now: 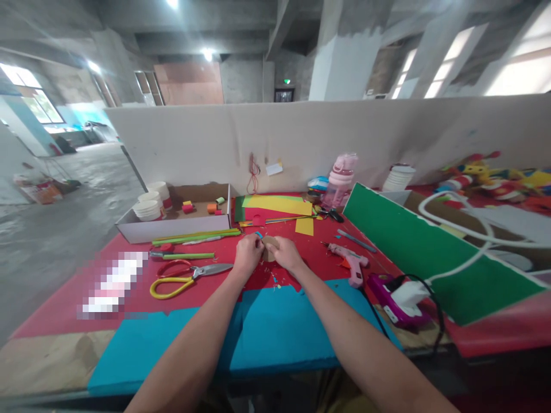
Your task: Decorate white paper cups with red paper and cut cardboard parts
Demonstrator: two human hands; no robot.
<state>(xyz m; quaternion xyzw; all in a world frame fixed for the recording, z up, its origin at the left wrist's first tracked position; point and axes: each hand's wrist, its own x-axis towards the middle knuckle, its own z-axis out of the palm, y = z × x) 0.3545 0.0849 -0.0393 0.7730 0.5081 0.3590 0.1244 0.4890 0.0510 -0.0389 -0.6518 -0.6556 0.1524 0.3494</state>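
Observation:
A small round piece of brown cardboard (270,250) is held up over the red table covering, between my two hands. My right hand (286,253) grips it from the right, thumb across its face. The fingers of my left hand (248,253) are pinched together at the disc's left edge; what lies between them is too small to tell. A bit of blue paper (259,234) shows just beyond my left fingertips. Left of my hands lie large scissors (193,276) with red and yellow handles. Blue and pale scraps (276,281) are scattered below the disc.
A pink glue gun (350,264) and a purple power strip (398,304) with a cable lie right. Coloured paper sheets (275,205) are at the back. A white box (176,226) with paper cups stands left, and a green-sided box (422,258) right.

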